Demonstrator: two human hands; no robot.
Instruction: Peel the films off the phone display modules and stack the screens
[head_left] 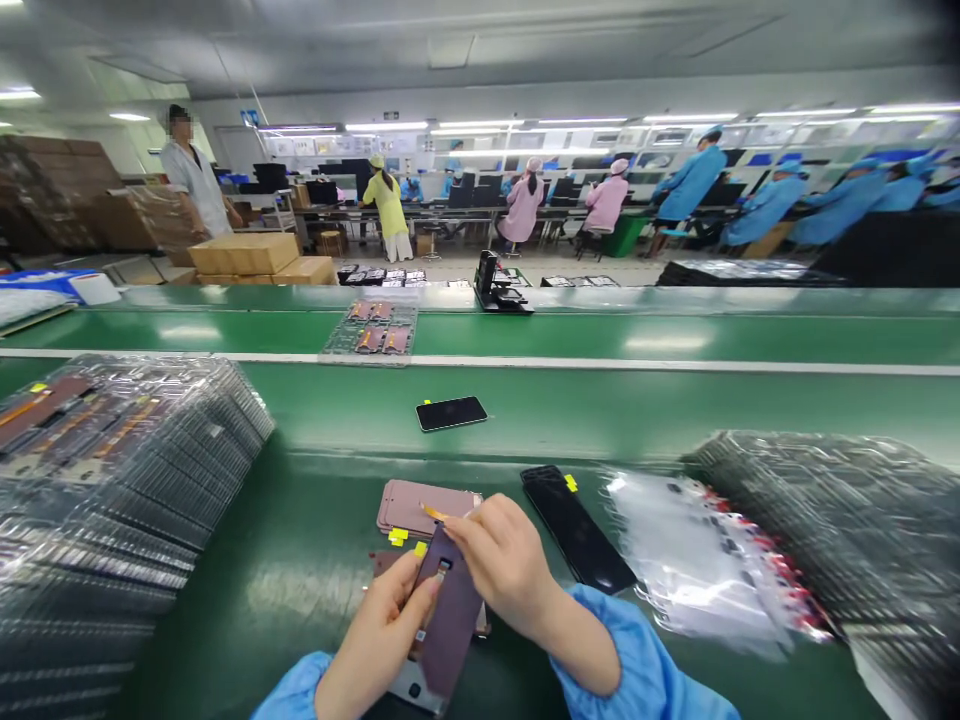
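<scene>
A phone screen panel point(456, 640), mauve on the side facing me, is tilted up between my two hands. My left hand point(379, 625) grips its left edge, thumb lying on the face near a small connector. At the panel's top end my right hand point(510, 570) is closed, fingertips pinched on the edge; an orange flex cable point(433, 512) sticks out beside them. Just beyond lie stacked pinkish panels point(420, 497) with yellow tabs. More panels lie partly hidden beneath my hands. A black phone screen point(577, 530) with a yellow tab rests right of my right hand.
Tall clear trays point(217, 430) holding panels stand at left. On the right are clear plastic sleeves point(697, 560) and stacked empty trays point(847, 510). A phone point(451, 412) and a tray of panels point(375, 332) lie on the green belt point(570, 400). Several people work beyond.
</scene>
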